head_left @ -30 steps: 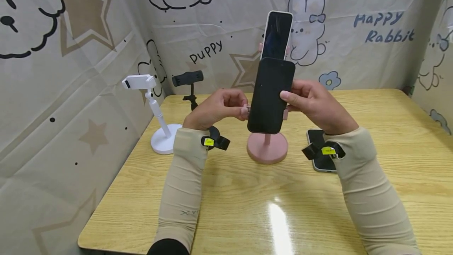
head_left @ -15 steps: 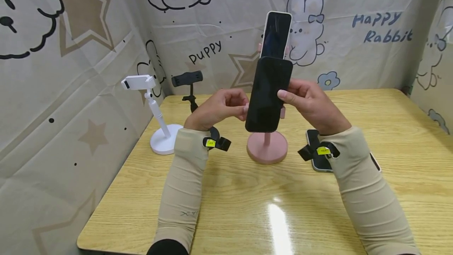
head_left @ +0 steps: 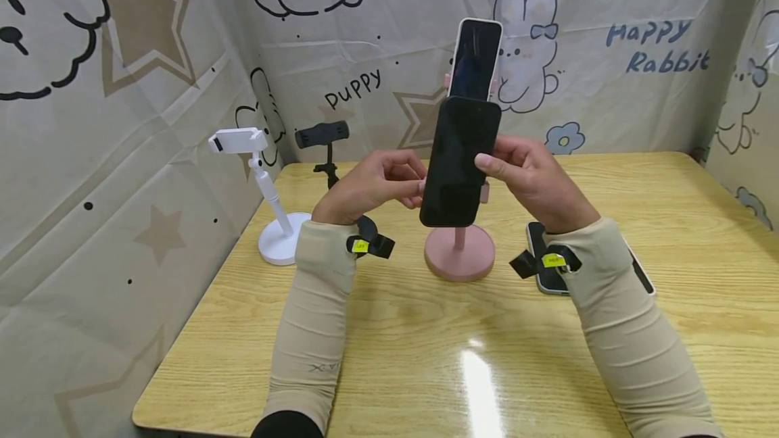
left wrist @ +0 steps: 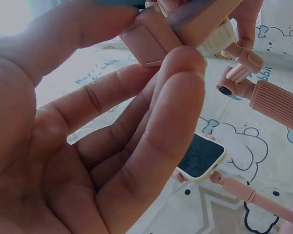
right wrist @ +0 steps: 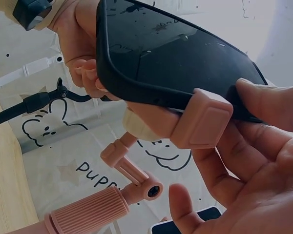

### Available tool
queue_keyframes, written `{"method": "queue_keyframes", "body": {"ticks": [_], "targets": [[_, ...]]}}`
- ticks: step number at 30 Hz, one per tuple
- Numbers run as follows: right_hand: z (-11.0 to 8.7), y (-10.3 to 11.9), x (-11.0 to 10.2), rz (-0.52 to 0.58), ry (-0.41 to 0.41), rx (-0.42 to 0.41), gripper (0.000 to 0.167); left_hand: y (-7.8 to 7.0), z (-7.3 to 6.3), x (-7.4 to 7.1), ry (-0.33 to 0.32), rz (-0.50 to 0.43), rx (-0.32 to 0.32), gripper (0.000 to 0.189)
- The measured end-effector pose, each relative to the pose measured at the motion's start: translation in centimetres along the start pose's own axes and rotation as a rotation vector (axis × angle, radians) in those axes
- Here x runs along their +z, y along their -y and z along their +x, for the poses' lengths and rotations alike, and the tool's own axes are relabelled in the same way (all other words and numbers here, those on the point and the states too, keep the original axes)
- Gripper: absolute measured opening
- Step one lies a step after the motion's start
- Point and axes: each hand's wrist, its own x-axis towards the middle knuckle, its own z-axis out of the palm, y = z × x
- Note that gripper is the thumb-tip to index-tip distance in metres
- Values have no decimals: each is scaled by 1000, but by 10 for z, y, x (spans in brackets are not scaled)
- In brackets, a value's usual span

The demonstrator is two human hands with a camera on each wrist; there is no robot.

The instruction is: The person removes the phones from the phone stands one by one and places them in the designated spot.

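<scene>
A black phone (head_left: 460, 162) stands nearly upright at the clamp of a pink phone stand (head_left: 459, 253), screen facing me. My right hand (head_left: 538, 178) holds its right edge, thumb on the screen and fingers behind. On the other side, my left hand (head_left: 380, 184) pinches the end of the stand's clamp (left wrist: 146, 44) between thumb and fingers. In the right wrist view the clamp's other end (right wrist: 205, 119) overlaps the phone's edge, close to my right fingers. Most of the clamp is hidden behind the phone in the head view.
Behind stands another phone (head_left: 477, 59) in a white case, held in a pink holder. A white phone stand (head_left: 280, 235) and a black one (head_left: 322, 134) are at the left. Phones (head_left: 550, 276) lie on the table (head_left: 414, 357) below my right wrist.
The right hand and the black phone have shifted slightly left, bringing the phone closer to the left fingers. The left hand stays at the clamp.
</scene>
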Motion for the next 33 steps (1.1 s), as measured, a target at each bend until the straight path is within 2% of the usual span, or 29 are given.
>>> {"method": "queue_keyframes", "body": {"ticks": [3,10,21,29,33], "targets": [[0,-1,0,9,1,-3,35,0,-1,0,-3,15,-3,20],[1,-2,4,56,6,-18,34,2,-1,-2,24,-15,18,18],[1,-3,11,25,-24,-39,33,2,-3,-4,51,-65,56,16],[0,0,15,14,-26,-45,33,3,-1,-2,41,-95,48,16],[-2,4,17,1,-62,-37,31,1,-1,-1,30,-84,38,16]]}}
